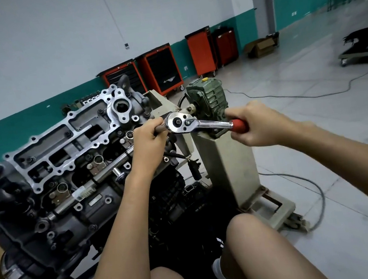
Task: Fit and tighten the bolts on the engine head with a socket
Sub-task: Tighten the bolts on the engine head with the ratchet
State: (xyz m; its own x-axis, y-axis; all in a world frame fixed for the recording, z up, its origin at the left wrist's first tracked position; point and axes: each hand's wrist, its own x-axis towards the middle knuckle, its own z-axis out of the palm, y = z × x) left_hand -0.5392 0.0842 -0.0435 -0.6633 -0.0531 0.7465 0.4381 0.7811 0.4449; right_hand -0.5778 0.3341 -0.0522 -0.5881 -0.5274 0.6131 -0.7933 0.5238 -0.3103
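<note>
One engine head [64,154] at left. My left hand [148,139] curls round one extension bar [161,128] at the head's right end, under one ratchet [190,123]. My right hand [255,126] grips its red handle [239,125]. Four tool carts [163,70] line the wall.

My left hand [149,141] curls round the bar [160,129]; my right hand [255,126] grips the ratchet handle [239,125], knuckles upward.

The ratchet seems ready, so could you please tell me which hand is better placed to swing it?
Right. The right hand grips the red handle end of the ratchet, far from its head, so it likely has the leverage; the left hand holds the bar beside the head.
</note>
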